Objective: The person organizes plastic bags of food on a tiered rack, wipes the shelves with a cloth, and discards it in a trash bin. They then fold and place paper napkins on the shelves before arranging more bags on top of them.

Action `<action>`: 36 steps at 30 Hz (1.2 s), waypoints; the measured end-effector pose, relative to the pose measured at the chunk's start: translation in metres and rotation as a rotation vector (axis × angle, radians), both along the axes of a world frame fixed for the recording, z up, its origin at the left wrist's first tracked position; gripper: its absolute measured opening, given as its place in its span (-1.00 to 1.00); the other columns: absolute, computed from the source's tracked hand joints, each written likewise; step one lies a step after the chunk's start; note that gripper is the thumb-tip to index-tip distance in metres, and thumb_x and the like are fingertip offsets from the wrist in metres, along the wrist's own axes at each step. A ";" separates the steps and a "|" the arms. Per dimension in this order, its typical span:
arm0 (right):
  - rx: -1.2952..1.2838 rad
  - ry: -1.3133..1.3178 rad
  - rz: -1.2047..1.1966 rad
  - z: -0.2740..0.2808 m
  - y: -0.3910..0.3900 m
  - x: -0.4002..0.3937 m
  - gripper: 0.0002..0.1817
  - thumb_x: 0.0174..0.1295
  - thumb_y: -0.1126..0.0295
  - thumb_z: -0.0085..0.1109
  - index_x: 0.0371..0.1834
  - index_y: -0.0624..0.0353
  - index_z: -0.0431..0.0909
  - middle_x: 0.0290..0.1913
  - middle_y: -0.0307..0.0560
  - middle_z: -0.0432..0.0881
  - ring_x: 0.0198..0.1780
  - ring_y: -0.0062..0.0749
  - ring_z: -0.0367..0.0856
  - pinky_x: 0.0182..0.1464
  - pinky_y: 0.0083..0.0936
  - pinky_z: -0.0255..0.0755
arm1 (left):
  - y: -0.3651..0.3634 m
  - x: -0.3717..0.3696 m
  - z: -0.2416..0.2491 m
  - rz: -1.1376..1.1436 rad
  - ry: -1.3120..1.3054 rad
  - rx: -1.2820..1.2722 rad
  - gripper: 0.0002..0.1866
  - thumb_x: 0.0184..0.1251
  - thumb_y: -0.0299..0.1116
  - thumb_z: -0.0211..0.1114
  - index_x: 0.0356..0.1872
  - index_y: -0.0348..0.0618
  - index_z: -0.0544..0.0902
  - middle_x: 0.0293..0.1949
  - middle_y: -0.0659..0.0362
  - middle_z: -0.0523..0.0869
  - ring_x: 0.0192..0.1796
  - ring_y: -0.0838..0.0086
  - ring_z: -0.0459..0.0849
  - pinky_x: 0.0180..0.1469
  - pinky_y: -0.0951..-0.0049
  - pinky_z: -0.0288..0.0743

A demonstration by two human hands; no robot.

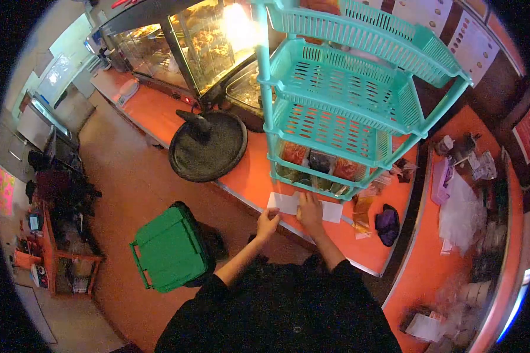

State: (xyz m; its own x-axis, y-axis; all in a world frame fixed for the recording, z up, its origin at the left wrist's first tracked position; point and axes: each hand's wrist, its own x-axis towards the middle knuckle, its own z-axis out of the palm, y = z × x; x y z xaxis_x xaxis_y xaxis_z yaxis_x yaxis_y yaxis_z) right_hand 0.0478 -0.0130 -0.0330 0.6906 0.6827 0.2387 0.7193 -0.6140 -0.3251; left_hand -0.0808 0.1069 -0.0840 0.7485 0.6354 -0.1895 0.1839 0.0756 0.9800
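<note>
both hands on white bag [288,203] at counter [250,176] front edge — left hand [268,223] pinching corner, right hand [310,210] pressing flat; second bag [332,212] beside, untouched.

both hands on the orange counter [259,176]: left hand [268,224] and right hand [310,209] pinning a white paper [288,203] beside the teal rack [341,100].

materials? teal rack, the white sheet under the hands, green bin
Teal rack: looks like moulded plastic, slotted shelves, slight gloss. White sheet, under right hand and pinched at its edge by left hand: probably paper or thin card, flat, matte. Green bin: likely hard plastic, ribbed lid, smooth finish.
</note>
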 end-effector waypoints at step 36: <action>0.627 0.313 0.302 0.217 0.023 -0.047 -0.77 0.17 0.32 0.28 -0.25 0.22 0.49 -0.22 0.04 0.53 -0.23 -0.16 0.53 -0.20 -0.36 0.41 | 0.033 0.004 0.263 0.112 -0.571 -0.088 -0.89 0.44 -0.35 0.16 -0.24 -0.15 0.49 -0.27 0.31 0.59 -0.17 0.70 0.51 -0.11 0.59 0.39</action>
